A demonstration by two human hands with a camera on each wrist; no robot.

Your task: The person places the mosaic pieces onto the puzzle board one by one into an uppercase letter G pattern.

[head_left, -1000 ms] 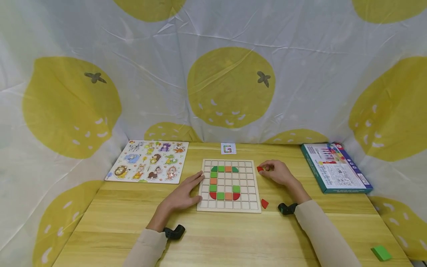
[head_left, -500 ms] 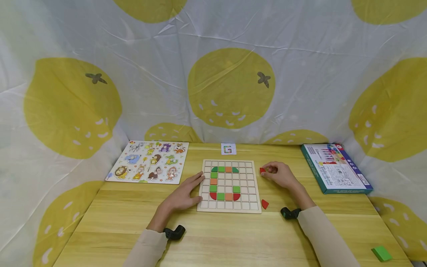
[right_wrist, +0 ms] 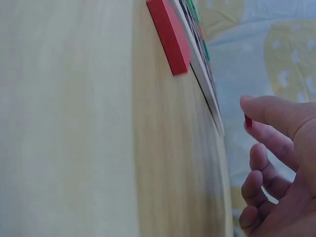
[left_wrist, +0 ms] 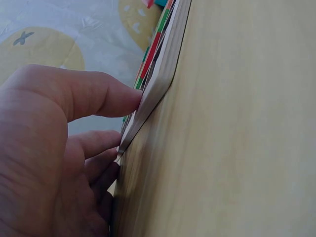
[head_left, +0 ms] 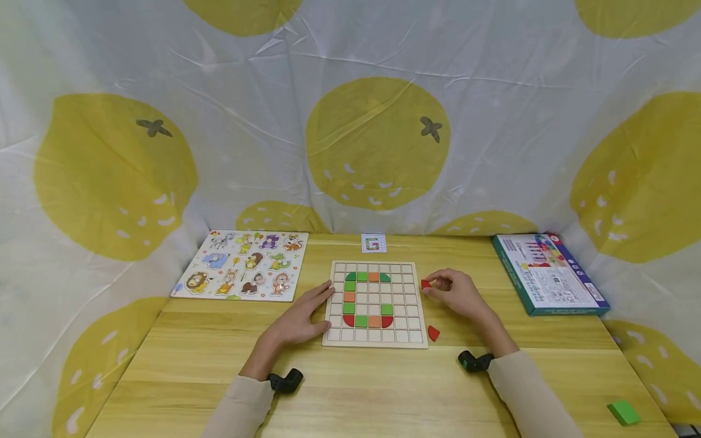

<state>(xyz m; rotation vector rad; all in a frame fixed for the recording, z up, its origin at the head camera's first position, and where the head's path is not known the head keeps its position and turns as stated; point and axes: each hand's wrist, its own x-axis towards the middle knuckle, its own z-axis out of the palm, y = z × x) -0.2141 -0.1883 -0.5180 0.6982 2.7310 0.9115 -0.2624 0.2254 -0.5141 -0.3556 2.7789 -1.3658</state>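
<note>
A square wooden grid board (head_left: 402, 336) lies mid-table, with green, orange and red pieces set in its cells in a G-like outline. My left hand (head_left: 298, 317) rests along the board's left edge, fingers extended; in the left wrist view the thumb (left_wrist: 116, 97) touches the rim. Just off the board's upper right side, my right hand (head_left: 457, 294) pinches a small red quarter-round piece (head_left: 425, 284) between thumb and forefinger, mostly covered by the fingertips in the right wrist view. A second red quarter-round piece (head_left: 434, 333) lies on the table by the board's lower right corner.
Behind the board lies a small pattern card (head_left: 374, 243) showing a similar outline. An animal puzzle board (head_left: 243, 266) is at the left, a flat game box (head_left: 550, 274) at the right. A green block (head_left: 624, 412) sits near the front right. A lemon-print cloth (head_left: 378, 55) encloses the table.
My right hand, still pinching the red piece, shifted slightly right and then back left toward the board, ending a little nearer to me. The left hand and board look unchanged.
</note>
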